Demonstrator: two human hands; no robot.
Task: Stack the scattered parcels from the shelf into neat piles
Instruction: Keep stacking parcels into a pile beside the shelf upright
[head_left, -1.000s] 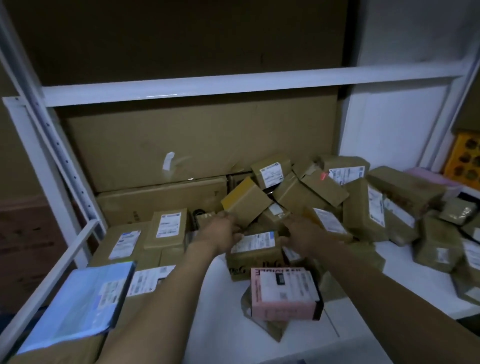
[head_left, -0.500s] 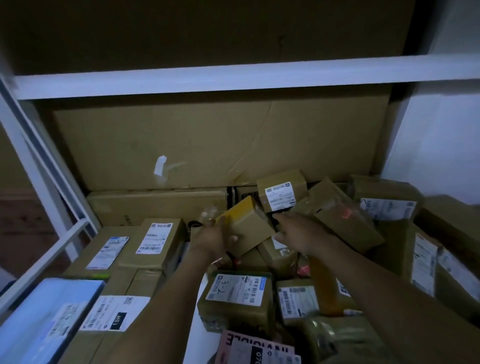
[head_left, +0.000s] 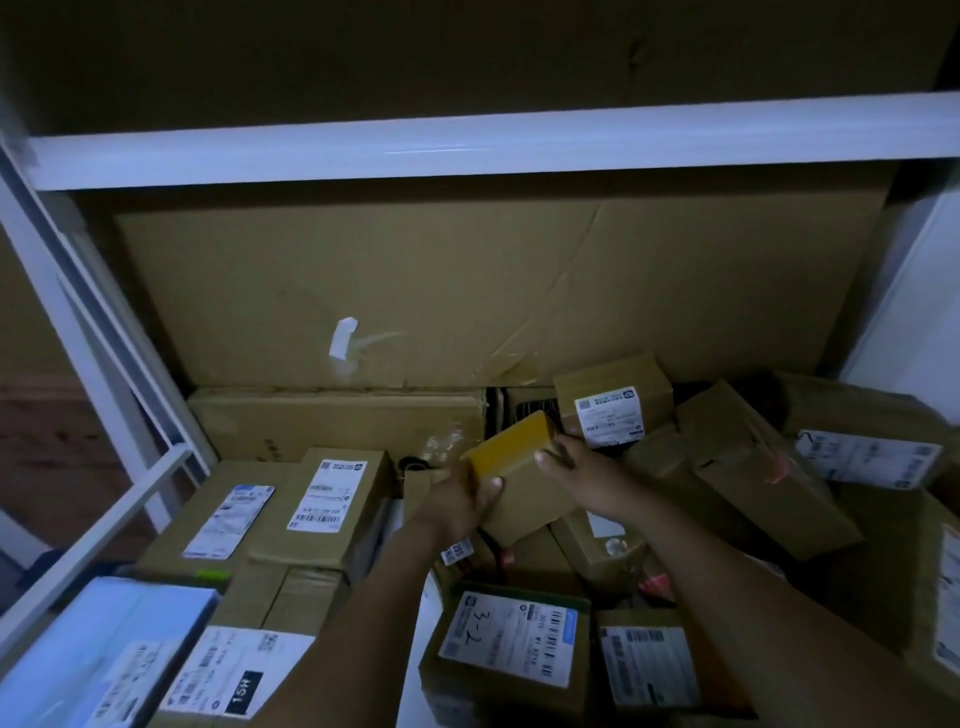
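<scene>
A small brown cardboard box with a yellow top face (head_left: 519, 467) is tilted above the heap, held between both hands. My left hand (head_left: 460, 501) grips its near left edge, thumb on the front face. My right hand (head_left: 582, 480) grips its right side, thumb against the top corner. Around it lies a jumble of brown parcels, among them a labelled box (head_left: 613, 400) just behind and a labelled box marked "3-2" (head_left: 511, 644) in front. Flat labelled boxes (head_left: 327, 506) lie stacked at the left.
A big cardboard sheet (head_left: 467, 291) lines the shelf's back, with a long flat carton (head_left: 337, 421) below it. A white shelf beam (head_left: 493, 140) runs overhead and white uprights (head_left: 93, 338) stand at the left. A pale blue packet (head_left: 78, 654) lies at the lower left.
The camera has moved closer to the heap. Both hands have taken hold of the yellow-topped box and lifted it slightly; the pink parcel in front has left the view.
</scene>
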